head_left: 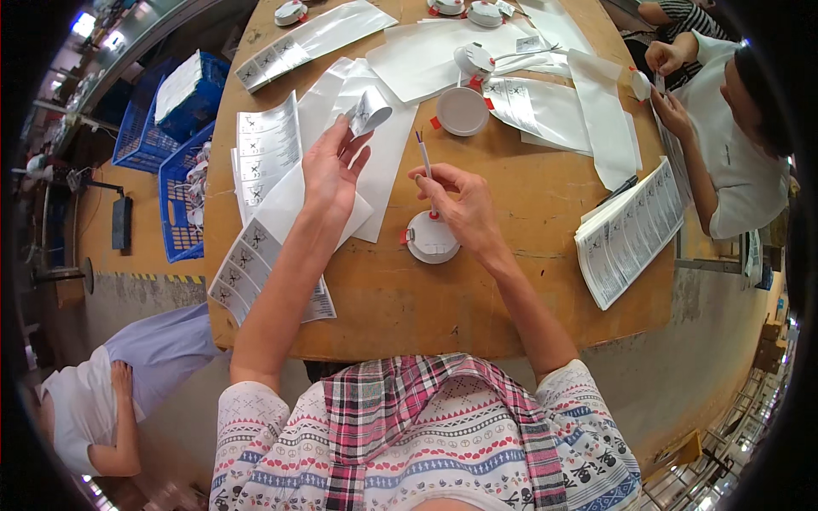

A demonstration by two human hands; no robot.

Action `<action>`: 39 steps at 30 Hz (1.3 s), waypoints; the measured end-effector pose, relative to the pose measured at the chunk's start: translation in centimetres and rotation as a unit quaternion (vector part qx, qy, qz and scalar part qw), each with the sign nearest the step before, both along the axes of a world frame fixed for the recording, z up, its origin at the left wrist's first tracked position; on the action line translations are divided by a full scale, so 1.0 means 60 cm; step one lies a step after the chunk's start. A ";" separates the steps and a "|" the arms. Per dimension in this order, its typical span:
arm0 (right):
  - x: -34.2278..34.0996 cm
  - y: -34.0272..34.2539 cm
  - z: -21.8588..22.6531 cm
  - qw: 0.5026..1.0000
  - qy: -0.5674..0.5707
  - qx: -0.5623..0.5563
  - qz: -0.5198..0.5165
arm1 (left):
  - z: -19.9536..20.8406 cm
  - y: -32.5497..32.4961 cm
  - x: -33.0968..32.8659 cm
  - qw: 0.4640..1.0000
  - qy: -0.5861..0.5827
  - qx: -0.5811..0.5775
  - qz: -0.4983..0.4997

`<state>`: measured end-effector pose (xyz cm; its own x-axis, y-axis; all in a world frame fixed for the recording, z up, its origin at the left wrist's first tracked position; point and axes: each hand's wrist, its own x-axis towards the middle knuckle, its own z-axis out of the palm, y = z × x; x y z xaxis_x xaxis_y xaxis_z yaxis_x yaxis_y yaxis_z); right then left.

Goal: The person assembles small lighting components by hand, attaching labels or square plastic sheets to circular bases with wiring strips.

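Note:
My left hand (332, 170) is raised over the table's left side. A curled silver-white label (371, 111) hangs at its fingertips, the other fingers loosely bent. To the right, my right hand (460, 200) pinches the short white cable (423, 153) of a small round downlight (433, 238). The cable stands up from the lamp, with thin wire ends at its top. The lamp lies back side up on the wooden table, with red bits at its edge. Beyond my hands, a second round lamp (463, 111) rests with its white face up.
Label sheets (269, 149) and white backing paper (328, 111) cover the table's left. A thick stack of printed sheets (626, 238) lies right, beside a black pen (618, 191). More lamps (475, 60) sit farther off. A co-worker (724, 128) works at right; blue crates (181, 204) stand left.

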<state>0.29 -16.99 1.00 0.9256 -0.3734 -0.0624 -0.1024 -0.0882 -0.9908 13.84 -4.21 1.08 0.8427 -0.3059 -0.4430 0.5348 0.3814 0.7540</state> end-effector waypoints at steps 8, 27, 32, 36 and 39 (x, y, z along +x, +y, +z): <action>0.001 -0.001 -0.004 1.000 -0.001 0.018 -0.002 | -0.001 -0.031 -0.021 0.998 -0.058 0.009 -0.022; -0.014 -0.003 -0.017 0.995 -0.016 -0.102 -0.012 | -0.005 -0.026 -0.070 0.979 -0.188 0.064 -0.038; -0.019 -0.007 -0.019 0.992 -0.007 -0.123 -0.007 | -0.006 -0.021 -0.071 0.973 -0.217 0.078 -0.020; -0.020 -0.005 -0.021 0.994 -0.012 -0.106 -0.017 | -0.007 -0.022 -0.080 0.962 -0.252 0.099 -0.025; -0.021 -0.005 -0.027 0.997 -0.001 -0.077 -0.018 | -0.012 -0.020 -0.087 0.956 -0.270 0.104 -0.049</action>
<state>-0.97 -17.31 -0.61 0.9116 -0.4111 -0.0011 -0.1071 -0.2347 -0.9661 8.61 -5.40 0.36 0.9374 -0.3481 -0.0102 0.0707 0.1618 0.9843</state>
